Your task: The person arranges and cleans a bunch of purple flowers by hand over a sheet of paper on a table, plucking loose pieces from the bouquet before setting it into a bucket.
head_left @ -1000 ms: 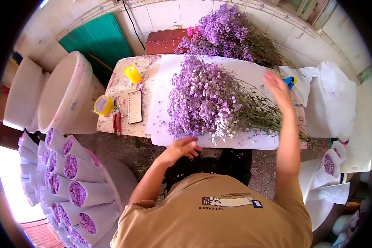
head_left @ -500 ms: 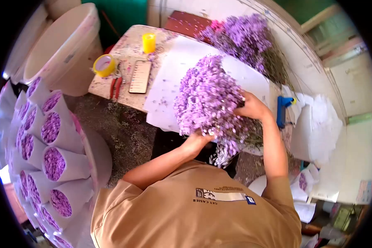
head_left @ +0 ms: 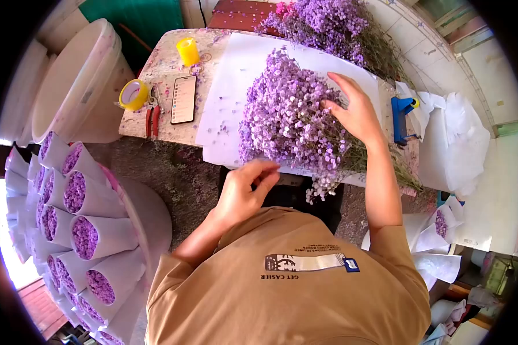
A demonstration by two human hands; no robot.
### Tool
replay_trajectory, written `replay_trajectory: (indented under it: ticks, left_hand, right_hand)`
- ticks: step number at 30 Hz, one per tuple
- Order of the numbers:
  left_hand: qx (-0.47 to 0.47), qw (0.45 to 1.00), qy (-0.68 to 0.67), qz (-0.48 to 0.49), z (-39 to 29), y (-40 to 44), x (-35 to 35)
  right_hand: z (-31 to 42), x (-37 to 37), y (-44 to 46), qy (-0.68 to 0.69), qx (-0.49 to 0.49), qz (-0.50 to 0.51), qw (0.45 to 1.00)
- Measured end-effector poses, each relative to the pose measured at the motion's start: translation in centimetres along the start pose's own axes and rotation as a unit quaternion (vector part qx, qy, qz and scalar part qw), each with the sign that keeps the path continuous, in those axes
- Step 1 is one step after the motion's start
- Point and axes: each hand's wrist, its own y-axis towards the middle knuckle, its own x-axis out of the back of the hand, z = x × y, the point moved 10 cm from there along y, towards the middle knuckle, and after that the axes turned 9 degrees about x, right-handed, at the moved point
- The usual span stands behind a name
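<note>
A large bunch of small purple flowers (head_left: pixel 293 115) lies on white wrapping paper (head_left: pixel 218 123), its green stems pointing to the lower right. My right hand (head_left: pixel 355 112) is open at the bunch's right side, thumb and fingers apart, with the thumb by the blossoms. Close to the lower left edge of the blossoms is my left hand (head_left: pixel 244 190), its fingers curled toward the thumb in a loose pinch. Whatever may be between those fingertips is too small to make out. A few blossoms hang over the table's front edge.
On the table (head_left: pixel 155 66) are a phone (head_left: pixel 183 99), red-handled pliers (head_left: pixel 152 121), a tape roll (head_left: pixel 133 95), a yellow roll (head_left: pixel 187 52) and a blue tape dispenser (head_left: pixel 402 118). More purple flowers (head_left: pixel 328 29) lie behind. Paper-wrapped bouquets (head_left: pixel 86 236) fill a tub at left.
The bunch now lies lower on the paper, its stems spread rightward. My right hand has opened and risen along its side. My left hand has come out from beneath the blossoms, moving left.
</note>
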Motion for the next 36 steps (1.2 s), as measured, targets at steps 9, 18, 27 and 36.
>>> replay_trajectory:
  ticks: [9, 18, 27, 36]
  left_hand:
    - [-0.027, 0.982, 0.121, -0.142, -4.1, 5.1, 0.7]
    - [0.007, 0.991, -0.016, -0.135, -2.0, 5.6, 0.4]
    - [0.003, 0.971, -0.222, -0.086, -1.8, 5.4, 1.4]
    - [-0.1, 0.935, 0.255, -0.228, -6.0, 6.5, 0.7]
  right_hand:
    - [8.2, 1.4, -3.9, 0.013, 0.131, -0.142, 0.981]
    - [8.4, -1.5, -4.3, -0.01, 0.138, -0.098, 0.986]
    - [4.4, -2.2, -4.6, 0.158, 0.021, -0.197, 0.967]
    - [4.9, -2.3, -4.8, 0.148, 0.039, -0.205, 0.967]
